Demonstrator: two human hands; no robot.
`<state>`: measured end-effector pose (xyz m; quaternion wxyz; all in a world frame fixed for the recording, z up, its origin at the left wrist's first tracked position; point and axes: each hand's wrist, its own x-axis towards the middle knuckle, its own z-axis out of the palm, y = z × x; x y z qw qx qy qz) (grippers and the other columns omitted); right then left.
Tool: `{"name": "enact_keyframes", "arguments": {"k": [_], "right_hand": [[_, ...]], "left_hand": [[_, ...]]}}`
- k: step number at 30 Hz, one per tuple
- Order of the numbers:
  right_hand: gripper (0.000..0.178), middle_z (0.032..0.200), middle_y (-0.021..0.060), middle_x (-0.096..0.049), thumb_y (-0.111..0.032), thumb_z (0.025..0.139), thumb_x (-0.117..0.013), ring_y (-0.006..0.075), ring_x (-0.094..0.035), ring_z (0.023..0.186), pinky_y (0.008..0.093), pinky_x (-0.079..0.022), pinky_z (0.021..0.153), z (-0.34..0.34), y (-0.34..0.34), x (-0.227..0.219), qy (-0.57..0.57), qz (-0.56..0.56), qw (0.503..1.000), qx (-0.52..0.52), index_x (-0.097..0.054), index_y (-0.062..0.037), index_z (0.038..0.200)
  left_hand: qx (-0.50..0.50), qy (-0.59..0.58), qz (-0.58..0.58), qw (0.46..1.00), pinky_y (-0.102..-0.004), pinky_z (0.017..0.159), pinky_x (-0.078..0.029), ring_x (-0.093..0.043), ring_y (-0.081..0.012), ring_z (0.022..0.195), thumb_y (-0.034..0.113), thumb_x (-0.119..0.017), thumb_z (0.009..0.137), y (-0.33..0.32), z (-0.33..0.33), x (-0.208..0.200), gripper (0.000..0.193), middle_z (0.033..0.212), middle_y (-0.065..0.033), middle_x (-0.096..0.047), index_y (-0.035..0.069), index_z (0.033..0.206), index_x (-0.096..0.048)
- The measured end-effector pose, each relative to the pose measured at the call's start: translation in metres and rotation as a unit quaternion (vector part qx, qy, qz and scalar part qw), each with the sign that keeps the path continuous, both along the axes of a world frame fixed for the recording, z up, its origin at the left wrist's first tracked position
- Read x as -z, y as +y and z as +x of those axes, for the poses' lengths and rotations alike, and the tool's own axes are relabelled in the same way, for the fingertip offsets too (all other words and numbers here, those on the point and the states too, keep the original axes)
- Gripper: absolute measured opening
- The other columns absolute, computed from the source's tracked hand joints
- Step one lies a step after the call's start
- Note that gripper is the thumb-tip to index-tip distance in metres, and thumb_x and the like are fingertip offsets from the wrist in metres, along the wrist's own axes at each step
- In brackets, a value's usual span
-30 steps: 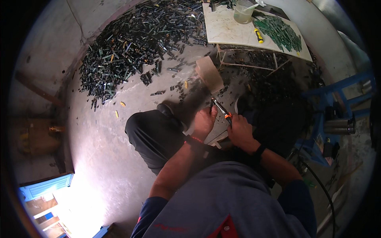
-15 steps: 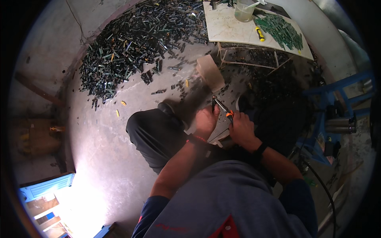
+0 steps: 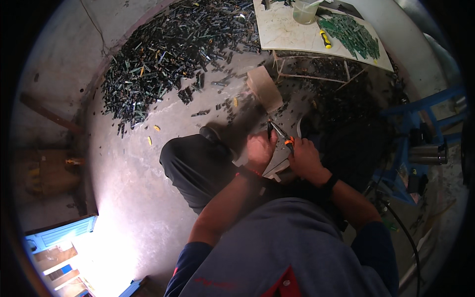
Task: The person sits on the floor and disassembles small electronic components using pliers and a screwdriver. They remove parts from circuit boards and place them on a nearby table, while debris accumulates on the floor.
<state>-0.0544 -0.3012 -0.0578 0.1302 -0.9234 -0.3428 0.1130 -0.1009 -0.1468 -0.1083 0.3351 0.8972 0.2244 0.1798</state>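
My right hand [image 3: 305, 157] is closed round the orange-and-black handles of a pair of pliers [image 3: 281, 132]. The metal jaws reach up and left to the top of a small dark piece [image 3: 269, 129]. That piece stands up out of my left hand [image 3: 261, 150], whose fingers are closed on it; its exact kind is too small to make out. A small coppery spot shows where jaws and piece meet. Both hands are held close together between my knees, just on the near side of a tan block [image 3: 264, 89] on the floor.
A large heap of dark, narrow scrap pieces [image 3: 163, 64] covers the floor at the far left. On a low table [image 3: 279, 37] stand a plastic tub [image 3: 304, 12], a yellow-black tool [image 3: 325, 39] and a pile of green strips [image 3: 352, 37]. A blue stool [image 3: 430, 106] is at the right.
The pliers' jaws stay at the top of the dark piece, and both hands keep their hold. The whole view has shifted slightly; little else differs.
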Motion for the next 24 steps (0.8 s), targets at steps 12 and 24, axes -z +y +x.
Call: {"name": "enact_keyframes", "arguments": {"k": [12, 24], "right_hand": [[0.029, 0.086, 0.024, -0.06, -0.017, 0.08, -0.059, 0.0408, -0.06, 0.08, 0.0489, -0.048, 0.07, 0.005, -0.004, 0.005, 0.129, 0.049, 0.99, 0.026, -0.047, 0.0027, 0.097], [0.028, 0.084, 0.0207, -0.061, -0.018, 0.077, -0.056, 0.0389, -0.059, 0.08, 0.0514, -0.041, 0.071, 0.003, -0.006, 0.013, 0.09, 0.032, 0.995, 0.018, -0.05, -0.0002, 0.097]], "left_hand": [[0.009, 0.027, 0.023, 0.999, -0.0452, 0.072, -0.045, -0.058, -0.0395, 0.062, 0.031, -0.055, 0.087, 0.0, 0.002, 0.003, 0.04, 0.063, -0.0209, -0.06, 0.0, 0.063, -0.06], [-0.042, 0.069, -0.117, 0.99, -0.0486, 0.063, -0.048, -0.06, -0.0425, 0.068, 0.036, -0.056, 0.087, -0.003, 0.003, -0.004, 0.042, 0.065, -0.0238, -0.059, -0.001, 0.069, -0.061]]}}
